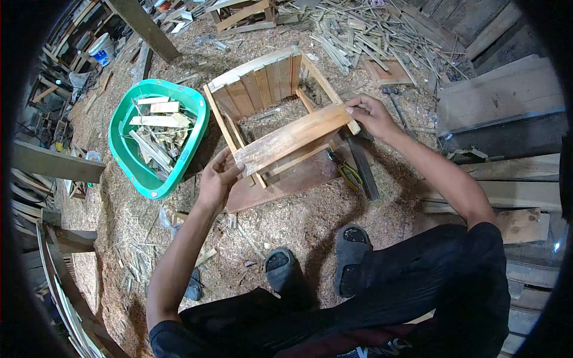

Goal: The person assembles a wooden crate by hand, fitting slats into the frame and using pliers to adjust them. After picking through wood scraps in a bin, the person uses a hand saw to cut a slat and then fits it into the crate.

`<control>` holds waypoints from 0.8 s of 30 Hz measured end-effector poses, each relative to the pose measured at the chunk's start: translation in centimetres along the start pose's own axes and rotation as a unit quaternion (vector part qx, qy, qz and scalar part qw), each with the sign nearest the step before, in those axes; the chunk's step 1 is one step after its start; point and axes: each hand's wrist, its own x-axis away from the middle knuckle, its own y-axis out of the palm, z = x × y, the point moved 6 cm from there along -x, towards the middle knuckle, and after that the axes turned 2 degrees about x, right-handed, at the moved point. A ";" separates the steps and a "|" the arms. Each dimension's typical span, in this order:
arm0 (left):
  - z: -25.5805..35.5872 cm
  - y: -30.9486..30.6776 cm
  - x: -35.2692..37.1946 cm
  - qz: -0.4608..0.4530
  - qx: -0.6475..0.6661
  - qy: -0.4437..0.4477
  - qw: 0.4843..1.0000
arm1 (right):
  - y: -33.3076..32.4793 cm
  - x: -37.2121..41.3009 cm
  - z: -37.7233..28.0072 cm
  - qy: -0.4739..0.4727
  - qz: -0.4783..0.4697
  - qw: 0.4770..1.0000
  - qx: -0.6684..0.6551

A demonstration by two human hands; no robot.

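Observation:
A wooden board (292, 137) lies across the near side of a small chair-like wooden frame (236, 98), which has a slatted panel at its far end. My left hand (216, 182) is closed on the board's left end, thumb on top. At the right end, my right hand (375, 116) pinches the board near the frame's corner. Beneath the frame is a flat brownish board (256, 200) on the ground. Pliers (349, 174) with yellow-and-black handles rest just right of it, beside a long dark bar (362, 167).
A green plastic tub (202, 128) full of wood scraps stands to the left. Thin offcuts (364, 36) are heaped at the back. A hammer (391, 92) lies on the sawdust at right. Planks (501, 191) are stacked along the right side, and a post (143, 30) rises at upper left.

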 end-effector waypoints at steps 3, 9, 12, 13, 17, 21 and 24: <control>-0.2 0.6 1.2 -0.011 -0.018 0.003 1.000 | -0.3 2.4 0.9 0.030 -0.016 0.996 -0.077; -0.9 -0.1 1.3 -0.030 -0.052 -0.010 0.998 | -0.7 3.9 0.2 0.028 -0.009 1.000 0.000; -0.5 -0.3 0.9 -0.038 -0.064 -0.026 0.997 | -0.6 3.9 -0.5 0.037 0.007 0.999 0.038; -0.5 -0.4 0.8 -0.037 -0.067 -0.022 0.997 | -0.5 3.8 -0.2 0.019 0.017 0.999 0.029; -0.3 -1.0 -0.7 -0.022 -0.058 -0.016 0.998 | -0.2 2.3 -1.5 -0.094 0.063 0.987 0.117; 0.7 -1.1 -3.0 -0.030 -0.024 -0.022 0.999 | 0.3 -1.5 -0.3 0.012 0.004 0.994 0.109; 1.6 -1.4 -4.0 0.003 -0.051 -0.015 0.999 | 0.2 -3.0 0.0 0.033 0.008 0.992 0.121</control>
